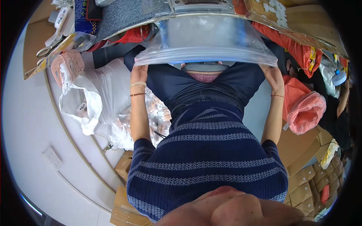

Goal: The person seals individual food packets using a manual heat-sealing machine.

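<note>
A wide clear plastic bag [205, 52] stretches from the table's edge across my lap, its near edge gathered in folds. My left hand [139, 74] grips the left corner of that edge, with two bracelets on the wrist. At the opposite corner my right hand [273, 77] holds the same edge, a thin red cord round its wrist. The plastic covers the fingertips of both hands. Bluish strips show through the bag near its sides.
Ahead is the table [124, 22] with a metal device [201, 5] on it. A pink basket [68, 66] and a white sack [81, 109] stand at left, near clear-wrapped items [130, 130]. A red bag [305, 111] and cardboard boxes [309, 180] are at right.
</note>
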Demonstrator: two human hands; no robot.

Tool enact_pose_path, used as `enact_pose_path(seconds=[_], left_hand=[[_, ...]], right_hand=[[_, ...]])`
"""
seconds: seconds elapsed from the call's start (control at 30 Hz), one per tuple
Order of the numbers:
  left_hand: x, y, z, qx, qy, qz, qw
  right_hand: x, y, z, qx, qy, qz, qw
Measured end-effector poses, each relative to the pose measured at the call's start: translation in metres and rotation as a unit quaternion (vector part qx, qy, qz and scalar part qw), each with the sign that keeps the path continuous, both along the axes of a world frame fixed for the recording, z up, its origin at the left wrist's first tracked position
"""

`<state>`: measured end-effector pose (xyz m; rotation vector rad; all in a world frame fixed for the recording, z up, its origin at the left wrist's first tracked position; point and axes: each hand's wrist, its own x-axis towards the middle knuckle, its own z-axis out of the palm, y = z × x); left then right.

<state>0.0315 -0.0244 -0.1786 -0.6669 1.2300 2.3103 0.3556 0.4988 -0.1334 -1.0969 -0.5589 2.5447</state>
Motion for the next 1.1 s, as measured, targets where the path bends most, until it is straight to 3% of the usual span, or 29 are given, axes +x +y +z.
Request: enact_pose_path(seconds=[0.03, 0.13, 0.27, 0.3, 0.37, 0.43, 0.47, 0.5, 0.53, 0.57, 0.6, 0.63, 0.7, 0.73, 0.8, 0.87, 0.93, 0.97, 1.0, 1.03, 1.1], left_hand=[[0.008, 0.008, 0.008, 0.000, -0.002, -0.003, 1.000], [0.021, 0.010, 0.009, 0.073, -0.016, -0.152, 0.986], [0.022, 0.026, -0.027, 0.005, -0.123, -0.197, 0.973], [0.015, 0.033, -0.039, -0.017, -0.158, -0.199, 0.967], [-0.003, 0.055, -0.050, -0.047, -0.136, -0.262, 0.954], [-0.037, 0.074, -0.069, -0.047, -0.117, -0.345, 0.930], [-0.056, 0.079, -0.078, -0.059, -0.150, -0.357, 0.920], [-0.081, 0.086, -0.088, -0.070, -0.181, -0.368, 0.909], [-0.115, 0.081, -0.121, -0.279, -0.205, -0.352, 0.869], [-0.135, 0.083, -0.108, -0.409, -0.052, -0.402, 0.817], [-0.150, 0.091, -0.095, -0.517, 0.105, -0.434, 0.730], [-0.152, 0.085, -0.100, -0.536, 0.343, -0.299, 0.711], [-0.164, 0.101, -0.076, -0.304, 0.354, -0.266, 0.843], [-0.163, 0.106, -0.044, -0.427, 0.364, -0.324, 0.762], [-0.173, 0.099, -0.043, -0.418, 0.393, -0.379, 0.726], [-0.170, 0.101, -0.031, -0.415, 0.400, -0.388, 0.719], [-0.166, 0.099, -0.026, -0.416, 0.408, -0.395, 0.710], [-0.171, 0.096, -0.029, -0.491, 0.464, -0.388, 0.628], [-0.179, 0.093, -0.035, -0.560, 0.508, -0.376, 0.535], [-0.183, 0.090, -0.039, -0.528, 0.488, -0.374, 0.586], [-0.179, 0.099, -0.047, -0.586, 0.557, -0.377, 0.452]], right_hand=[[-0.002, -0.008, 0.010, 0.000, -0.002, -0.003, 1.000], [-0.007, -0.036, 0.028, -0.058, -0.056, -0.025, 0.996], [-0.019, -0.044, -0.002, -0.147, -0.023, -0.008, 0.989], [-0.025, -0.041, -0.021, -0.148, -0.023, -0.010, 0.989], [-0.046, -0.032, -0.061, -0.017, -0.060, 0.019, 0.998], [-0.089, -0.001, -0.087, -0.112, -0.197, 0.013, 0.974], [-0.091, 0.035, -0.148, -0.085, -0.115, 0.076, 0.987], [-0.105, 0.060, -0.170, 0.032, -0.116, 0.160, 0.980], [-0.119, 0.076, -0.179, 0.147, -0.119, 0.239, 0.953], [-0.131, 0.091, -0.175, 0.458, -0.212, 0.326, 0.799], [-0.150, 0.095, -0.145, 0.613, -0.264, 0.342, 0.661], [-0.170, 0.097, -0.112, 0.735, -0.335, 0.325, 0.491], [-0.186, 0.117, -0.145, 0.760, -0.263, 0.166, 0.571], [-0.189, 0.098, -0.103, 0.734, -0.309, 0.229, 0.560], [-0.192, 0.104, -0.133, 0.704, -0.286, 0.178, 0.625], [-0.191, 0.108, -0.152, 0.737, -0.309, 0.202, 0.566], [-0.191, 0.117, -0.176, 0.753, -0.292, 0.161, 0.567], [-0.192, 0.129, -0.190, 0.713, -0.214, 0.154, 0.649], [-0.198, 0.133, -0.190, 0.713, -0.214, 0.159, 0.648], [-0.208, 0.131, -0.188, 0.714, -0.213, 0.162, 0.646], [-0.228, 0.132, -0.183, 0.720, -0.215, 0.172, 0.637]])
